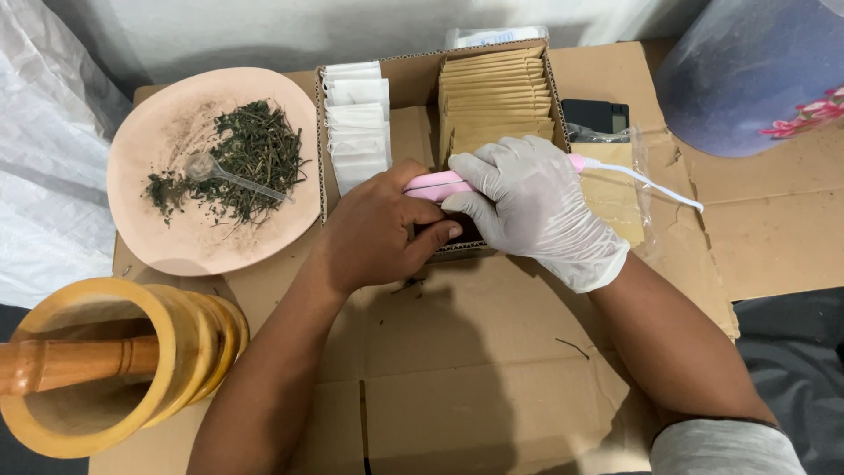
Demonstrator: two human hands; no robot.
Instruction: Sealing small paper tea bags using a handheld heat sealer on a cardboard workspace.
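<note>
Head view showed the gloved right hand [536, 207] clamped down over a pink sealer [440, 185] at the near edge of the box [413, 84], with the bare left hand [378, 230] curled around something dark under it, though what exactly was hidden. Lots looked done already, since a thick row of tan packets [495, 97] filled the far right of the box, white bags [359, 123] sat left of them, and loose herbs [251, 158] with a spoon [211, 169] were left on the pink plate [149, 132] far left. Mortar [105, 369] lay near left, pestle inside.
</note>
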